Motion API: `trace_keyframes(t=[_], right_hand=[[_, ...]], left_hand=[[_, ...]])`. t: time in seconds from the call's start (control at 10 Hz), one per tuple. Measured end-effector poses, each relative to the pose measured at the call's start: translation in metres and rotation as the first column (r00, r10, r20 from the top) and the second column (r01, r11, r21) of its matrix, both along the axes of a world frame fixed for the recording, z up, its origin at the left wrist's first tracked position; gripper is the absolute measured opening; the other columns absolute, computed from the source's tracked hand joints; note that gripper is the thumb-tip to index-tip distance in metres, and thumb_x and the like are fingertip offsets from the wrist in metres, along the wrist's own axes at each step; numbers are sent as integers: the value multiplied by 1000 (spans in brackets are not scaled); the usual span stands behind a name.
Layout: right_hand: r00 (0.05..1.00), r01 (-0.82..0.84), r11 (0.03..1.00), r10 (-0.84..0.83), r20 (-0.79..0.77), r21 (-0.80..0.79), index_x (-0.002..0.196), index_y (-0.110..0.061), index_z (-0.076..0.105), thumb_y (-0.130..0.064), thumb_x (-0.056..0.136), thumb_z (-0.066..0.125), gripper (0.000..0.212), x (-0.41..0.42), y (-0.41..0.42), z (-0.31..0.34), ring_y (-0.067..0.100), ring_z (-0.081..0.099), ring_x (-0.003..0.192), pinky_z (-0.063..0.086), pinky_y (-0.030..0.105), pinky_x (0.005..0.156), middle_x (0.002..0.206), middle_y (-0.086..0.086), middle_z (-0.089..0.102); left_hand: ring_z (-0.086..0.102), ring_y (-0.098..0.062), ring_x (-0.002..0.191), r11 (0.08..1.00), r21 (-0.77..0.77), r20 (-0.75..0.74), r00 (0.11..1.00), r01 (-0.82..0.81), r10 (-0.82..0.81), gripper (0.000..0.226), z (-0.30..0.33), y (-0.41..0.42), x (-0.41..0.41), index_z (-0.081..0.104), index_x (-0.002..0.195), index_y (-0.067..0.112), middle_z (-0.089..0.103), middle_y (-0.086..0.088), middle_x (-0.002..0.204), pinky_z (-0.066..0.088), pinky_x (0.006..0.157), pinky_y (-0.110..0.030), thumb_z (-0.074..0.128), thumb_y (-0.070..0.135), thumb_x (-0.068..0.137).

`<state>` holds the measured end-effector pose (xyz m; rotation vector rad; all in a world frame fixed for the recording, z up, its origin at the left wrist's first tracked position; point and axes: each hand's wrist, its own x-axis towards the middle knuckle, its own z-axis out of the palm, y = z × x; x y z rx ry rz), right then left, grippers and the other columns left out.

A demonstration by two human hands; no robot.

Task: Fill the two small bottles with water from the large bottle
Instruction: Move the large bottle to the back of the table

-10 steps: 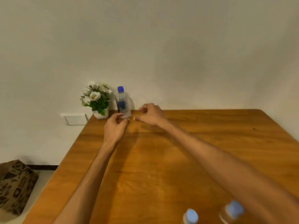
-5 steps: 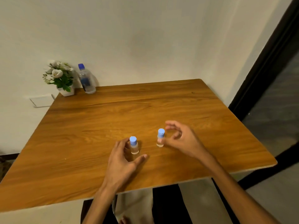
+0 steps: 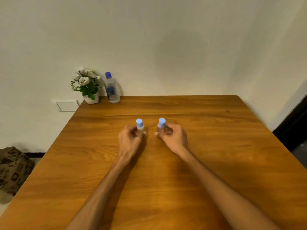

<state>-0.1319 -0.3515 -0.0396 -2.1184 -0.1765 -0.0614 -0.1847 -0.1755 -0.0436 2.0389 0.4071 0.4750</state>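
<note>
On the wooden table [image 3: 191, 163], left hand [image 3: 129, 140] and right hand [image 3: 172, 138] each clasp a capped small clear blue-topped bottle [image 3: 140, 128] [image 3: 160, 126], while the capped large clear water bottle [image 3: 112, 90] stands untouched at the far edge, so filling seems unstarted.

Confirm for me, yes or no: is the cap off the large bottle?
No, the large bottle stands beside the flower pot at the table's far corner with its blue cap still on.

One head-worn wide-angle view looks forward and down across the counter [image 3: 199, 163] toward the wall [image 3: 166, 39]; both hands [image 3: 131, 138] sit near mid-frame; the forearms run in from the bottom edge.
</note>
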Motion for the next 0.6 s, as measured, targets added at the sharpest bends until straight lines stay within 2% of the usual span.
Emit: trace_keyframes(t=[0.1,0.2,0.3,0.4,0.5,0.6], right_hand=[[1000,-13,1000,12,29,5,77,-17,76,-38,80,87,24,84,75,15,3,57,70,37,28,57,62,-4,60],[999,-18,1000,19,42,-19,74,-15,73,-39,86,81,28,139,120,18,5,60,71,36,26,57,62,-2,58],[998,-59,997,61,35,-55,82,-16,77,-28,88,81,14,205,166,14,15,65,71,41,24,57,77,-1,73],[996,-58,996,62,61,-74,84,-13,76,-21,89,80,10,227,178,7,17,66,74,41,23,57,81,0,74],[995,-43,995,52,91,-94,86,-13,76,-18,87,82,8,237,178,-9,18,68,77,47,27,65,83,2,75],[996,-52,997,55,76,-49,92,-13,78,-21,86,85,12,239,176,-15,16,71,81,50,27,67,87,1,77]], left_hand=[[67,-22,92,997,47,-34,997,-67,69,27,5,51,96,72,108,12,72,-2,103,60,83,-43,77,30,89],[70,-20,91,995,79,-35,997,-64,67,23,7,78,151,75,108,8,76,-4,103,60,83,-37,77,23,91],[72,-21,96,984,134,-50,991,-118,126,21,5,103,208,74,112,7,76,-5,105,58,89,-34,75,17,94],[74,-22,97,970,169,-27,983,-172,179,22,-2,110,228,75,114,8,78,-8,108,59,91,-36,75,17,94],[73,-19,96,953,200,22,973,-228,228,26,-7,108,234,75,116,9,79,-8,109,58,91,-34,77,20,93],[69,-16,89,951,201,51,972,-236,230,27,-10,102,231,75,115,8,79,-8,106,55,83,-27,77,23,93]])
